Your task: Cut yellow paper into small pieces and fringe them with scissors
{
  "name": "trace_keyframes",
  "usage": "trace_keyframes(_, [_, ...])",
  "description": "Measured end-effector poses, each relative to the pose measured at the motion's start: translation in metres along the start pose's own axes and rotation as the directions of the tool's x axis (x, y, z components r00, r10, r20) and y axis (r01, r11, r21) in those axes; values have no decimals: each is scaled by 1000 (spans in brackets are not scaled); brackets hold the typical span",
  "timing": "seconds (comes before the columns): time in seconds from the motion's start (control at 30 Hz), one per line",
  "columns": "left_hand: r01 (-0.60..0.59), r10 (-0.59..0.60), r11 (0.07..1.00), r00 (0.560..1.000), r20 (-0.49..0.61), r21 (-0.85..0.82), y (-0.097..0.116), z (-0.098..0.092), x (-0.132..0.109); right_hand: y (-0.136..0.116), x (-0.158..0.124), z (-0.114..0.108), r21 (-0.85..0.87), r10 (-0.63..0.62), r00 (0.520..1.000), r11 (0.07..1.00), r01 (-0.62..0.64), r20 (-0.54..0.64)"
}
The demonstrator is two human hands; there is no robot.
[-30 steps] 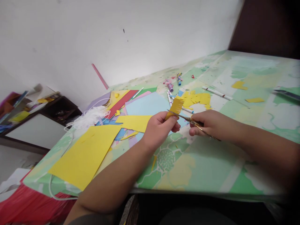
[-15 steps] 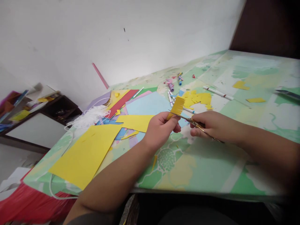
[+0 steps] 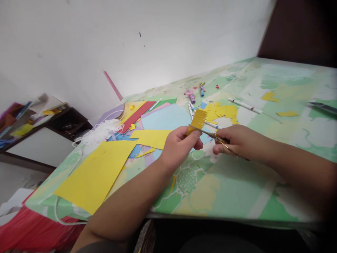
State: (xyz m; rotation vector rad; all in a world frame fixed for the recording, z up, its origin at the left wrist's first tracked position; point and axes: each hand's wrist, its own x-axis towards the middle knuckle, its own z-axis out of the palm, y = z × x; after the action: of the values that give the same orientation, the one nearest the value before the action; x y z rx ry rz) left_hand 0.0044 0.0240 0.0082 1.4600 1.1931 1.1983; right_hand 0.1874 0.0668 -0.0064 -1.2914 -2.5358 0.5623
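My left hand point(image 3: 181, 143) pinches a small yellow paper strip point(image 3: 198, 118) whose right edge is cut into a fringe. Gold-handled scissors point(image 3: 222, 140) are in my right hand point(image 3: 234, 140), their blades lying across the strip just above my left fingertips. Left of my left hand lies a cut yellow piece point(image 3: 152, 138), and a large yellow sheet point(image 3: 97, 174) rests at the table's left. Several fringed yellow pieces point(image 3: 221, 110) lie behind the scissors.
White string point(image 3: 105, 131) is bundled at the left, near red paper point(image 3: 138, 117) and a light blue sheet point(image 3: 165, 117). Behind are rolled paper bits point(image 3: 192, 96) and a white marker point(image 3: 244, 105). A dark-bladed tool point(image 3: 323, 107) lies far right on the patterned tablecloth point(image 3: 231, 189).
The scissors and my right hand have shifted very slightly left at the strip. Both hands keep their hold.
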Motion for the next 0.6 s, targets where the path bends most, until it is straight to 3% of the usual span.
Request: trace_keyframes(0.6, [70,-70,998,997,22,7,2,0,2,3,-2,-1,-45,-30,1000,999,30,3])
